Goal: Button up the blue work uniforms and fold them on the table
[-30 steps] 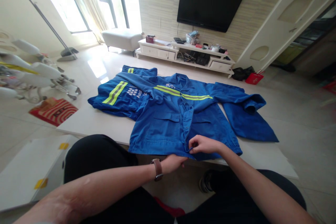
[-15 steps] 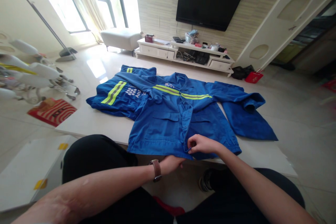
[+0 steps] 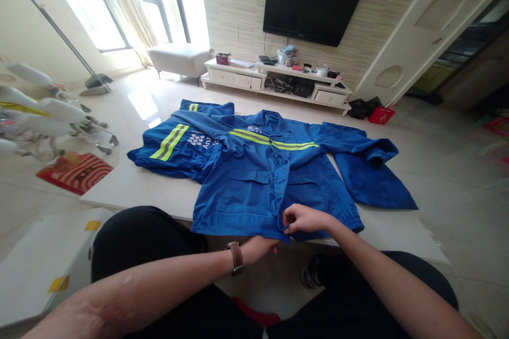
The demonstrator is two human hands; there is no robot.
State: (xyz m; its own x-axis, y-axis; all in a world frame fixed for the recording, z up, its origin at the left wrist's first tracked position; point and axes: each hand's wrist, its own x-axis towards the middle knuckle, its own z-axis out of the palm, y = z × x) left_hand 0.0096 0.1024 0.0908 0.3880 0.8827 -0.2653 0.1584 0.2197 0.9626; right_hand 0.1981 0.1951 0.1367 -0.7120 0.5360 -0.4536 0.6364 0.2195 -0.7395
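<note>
Head cam: L hand (image 3: 256,250) at hem (image 3: 238,230) of blue jacket (image 3: 248,196), fingers part-hidden, grip can't tell; R hand (image 3: 306,218) pinches front edge (image 3: 280,185), fingertips tog. Jacket front-up on white table (image 3: 127,190). Step prob. front-edge handling; next move needs steady pinch.

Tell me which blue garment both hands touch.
The middle jacket: left hand and right hand are at its hem; folded garment and plain garment are untouched.

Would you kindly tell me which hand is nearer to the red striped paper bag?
Left: the left hand, at the hem of the jacket, is to the right of the bag in the picture; the right hand, pinching the jacket's front edge, is farther right.
</note>
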